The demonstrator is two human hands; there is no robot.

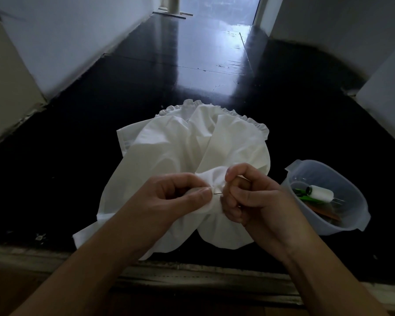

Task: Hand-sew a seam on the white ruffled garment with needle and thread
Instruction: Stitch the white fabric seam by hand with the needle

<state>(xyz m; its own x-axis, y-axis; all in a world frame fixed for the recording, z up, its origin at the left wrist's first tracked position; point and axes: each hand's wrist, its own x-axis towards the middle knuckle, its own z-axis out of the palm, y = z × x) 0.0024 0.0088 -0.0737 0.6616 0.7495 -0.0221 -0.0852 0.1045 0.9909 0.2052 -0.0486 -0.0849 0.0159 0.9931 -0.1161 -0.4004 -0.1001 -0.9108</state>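
Head view, needle (217, 194) lying crosswise, left hand (180, 195) pinching garment (176, 142)

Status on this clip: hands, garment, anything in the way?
Left hand pinching needle at fabric. Right hand gripping bunched white garment. Nothing obstructing; plastic tub sits right.

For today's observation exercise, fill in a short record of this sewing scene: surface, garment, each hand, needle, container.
surface: dark glossy floor
garment: white ruffled garment, crumpled on the floor
left hand: pinches the fabric beside the needle
right hand: curled, gripping bunched fabric
needle: short stretch showing between the hands
container: clear plastic tub, right of garment, holding a white thread spool
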